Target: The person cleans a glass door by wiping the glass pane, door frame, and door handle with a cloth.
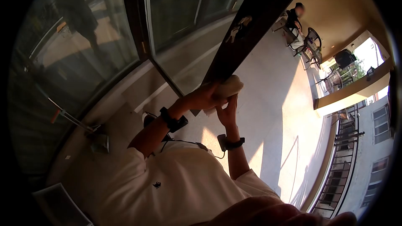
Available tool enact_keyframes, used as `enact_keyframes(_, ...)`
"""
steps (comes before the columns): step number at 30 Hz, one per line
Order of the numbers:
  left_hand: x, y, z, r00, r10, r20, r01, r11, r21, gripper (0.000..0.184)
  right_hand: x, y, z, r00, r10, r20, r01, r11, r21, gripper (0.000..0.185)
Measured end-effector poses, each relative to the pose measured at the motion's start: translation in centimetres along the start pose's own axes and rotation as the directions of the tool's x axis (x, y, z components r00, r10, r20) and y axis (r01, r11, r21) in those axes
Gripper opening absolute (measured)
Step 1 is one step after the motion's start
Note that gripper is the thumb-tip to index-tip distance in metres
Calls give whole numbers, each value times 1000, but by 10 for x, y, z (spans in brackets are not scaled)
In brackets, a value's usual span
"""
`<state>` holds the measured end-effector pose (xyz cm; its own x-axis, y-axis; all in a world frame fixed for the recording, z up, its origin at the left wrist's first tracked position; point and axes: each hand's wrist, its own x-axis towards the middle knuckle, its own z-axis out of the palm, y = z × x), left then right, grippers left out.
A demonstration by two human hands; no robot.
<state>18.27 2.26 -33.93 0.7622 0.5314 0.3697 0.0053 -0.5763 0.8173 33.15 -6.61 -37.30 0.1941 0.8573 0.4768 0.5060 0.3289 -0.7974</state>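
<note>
My left hand is closed on a pale, bunched-up cloth at the edge of a dark door. Just below it, my right hand grips the same cloth, its thumb and fingers meeting the lower part. Both hands are close together, and the cloth's underside is partly hidden by them. A set of keys hangs from the lock on the door, above my hands. Dark bands with small boxes sit on both wrists.
Large glass panes stand on the left. A long-handled dustpan rests by the wall. At the far right, a seated person is beside chairs. A metal railing borders the sunlit floor.
</note>
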Motion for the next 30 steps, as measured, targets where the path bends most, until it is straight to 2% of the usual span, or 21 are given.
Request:
enact_keyframes(1, 1, 1, 8, 992, 53, -111, -58, 997, -42, 83, 3, -13, -8, 999, -48, 1, 48, 999, -20, 75)
enact_keyframes(2, 4, -1, 12, 993, 57, -105, -62, 997, -46, 83, 6, -21, -18, 999, -45, -5, 45, 999, -25, 75)
enact_keyframes(4, 11, 26, -2, 986, -109, -128, 91, 985, -145, 73, 12, -40, -35, 983, -89, 163, 80, 995, 60, 62)
enact_keyframes(5, 13, 26, -8, 985, -111, -132, 91, 985, -145, 73, 17, -56, -45, 970, -98, 225, 79, 993, 93, 42)
enact_keyframes(6, 17, 27, -13, 983, -154, -96, 139, 980, -140, 67, 20, -63, -57, 967, -101, 233, 80, 992, 96, 42)
enact_keyframes(8, 21, 23, -30, 977, -195, -80, 184, 974, -134, 61, 32, -71, -75, 937, -215, 276, 218, 976, 23, 21)
enact_keyframes(9, 23, 20, -41, 970, -105, -218, 89, 993, -82, 56, 42, -85, -86, 949, -189, 251, 185, 982, 40, 13)
enact_keyframes(10, 25, 18, -53, 939, -9, -343, 4, 1000, -14, 51, 50, -89, -96, 961, -184, 205, 178, 983, 47, 16)
enact_keyframes(12, 37, 23, -89, 850, 98, -518, -62, 994, 86, 47, 76, -101, -115, 928, -332, 167, 351, 931, -101, 19)
enact_keyframes(14, 54, 40, -126, 696, 228, -681, -105, 970, 217, 43, 100, -129, -123, 913, -380, 150, 406, 880, -245, 18)
enact_keyframes(16, 76, 59, -161, 510, 381, -771, -102, 917, 386, 47, 131, -154, -124, 847, -522, 104, 524, 783, -334, 16)
enact_keyframes(18, 97, 91, -194, 352, 661, -663, -257, 749, 610, 45, 164, -179, -120, 785, -616, 59, 576, 693, -433, 19)
enact_keyframes(19, 109, 112, -207, 355, 663, -659, -266, 748, 609, 45, 183, -191, -116, 742, -668, 52, 607, 637, -475, 22)
enact_keyframes(21, 135, 149, -222, 242, 849, -471, -335, 528, 780, 46, 227, -207, -106, 647, -762, 43, 644, 515, -565, 25)
enact_keyframes(22, 141, 157, -228, 247, 849, -467, -350, 528, 774, 46, 247, -213, -102, 596, -802, 41, 650, 451, -612, 29)
enact_keyframes(23, 147, 162, -233, 458, 802, -385, -370, 565, 737, 55, 258, -222, -98, 604, -796, 33, 635, 456, -623, 29)
enact_keyframes(24, 154, 163, -236, 641, 718, -272, -377, 603, 703, 64, 267, -231, -93, 646, -758, 87, 587, 420, -692, 39)
enact_keyframes(25, 165, 159, -239, 714, 675, -186, -387, 602, 699, 63, 275, -234, -91, 689, -711, 138, 540, 377, -753, 49)
enact_keyframes(26, 172, 152, -239, 716, 674, -182, -393, 605, 693, 63, 284, -230, -90, 695, -706, 134, 532, 380, -757, 49)
enact_keyframes(28, 181, 145, -238, 762, 642, -82, -535, 697, 477, 62, 298, -223, -88, 716, -646, 265, 548, 286, -786, 43)
enact_keyframes(30, 193, 141, -244, 765, 643, -27, -546, 670, 504, 59, 303, -217, -89, 723, -638, 266, 562, 318, -764, 43)
